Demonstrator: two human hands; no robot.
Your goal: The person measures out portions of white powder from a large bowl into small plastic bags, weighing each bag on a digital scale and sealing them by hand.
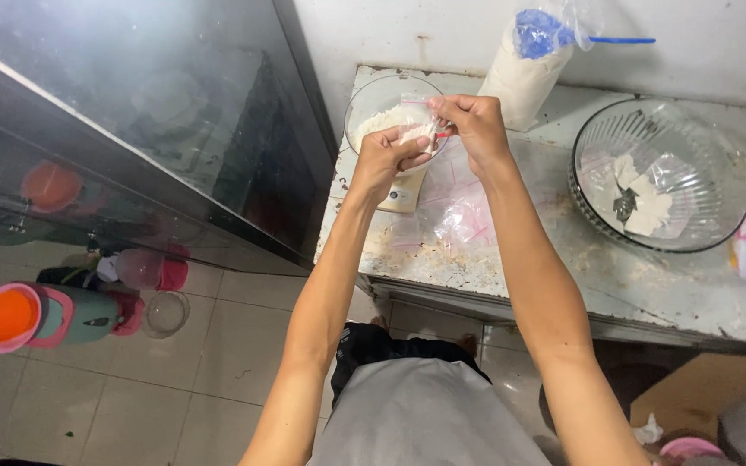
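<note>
Your left hand [383, 160] and right hand [474, 125] were raised together over the counter [563, 259], both pinched shut on a small clear bag [416, 128] holding white powder. Your left fingers curled around the bag's lower part, while your right thumb and fingers gripped its top edge by the red seal strip. The two hands were almost touching, with only the bag between them. Just behind them stood a glass bowl [373, 99] of white powder, resting on a small scale [403, 197]. Below your right hand, empty clear bags [455, 216] lay on the counter. Well off to the right of your right hand sat a large ribbed glass bowl [660, 173]; behind your right hand stood a tall sack of powder [521, 78] with a blue scoop [546, 34].
</note>
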